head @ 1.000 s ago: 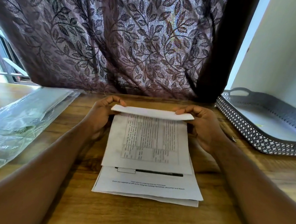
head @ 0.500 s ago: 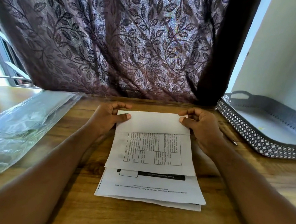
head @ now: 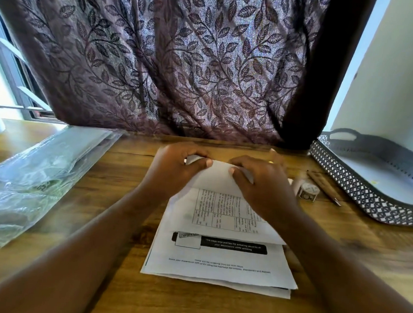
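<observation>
A printed sheet (head: 221, 213) with a table on it lies on top of a paper stack (head: 220, 265) in the middle of the wooden table (head: 115, 194). Its far part is folded over toward me, blank side up. My left hand (head: 172, 171) pinches the fold at its left end with thumb and fingers. My right hand (head: 264, 187) pinches the fold at its right end, and its palm covers part of the sheet. The two thumbs sit close together on the folded flap.
A grey perforated tray (head: 359, 189) stands at the right against the wall. A roll of tape (head: 307, 191) and a pen (head: 325, 188) lie between it and my right hand. Clear plastic sleeves (head: 33, 178) lie at the left. A patterned curtain (head: 182, 61) hangs behind.
The sheet's far edge has been folded further toward me. Both hands have slid inward along the fold toward its middle. The tape and pen have come into view.
</observation>
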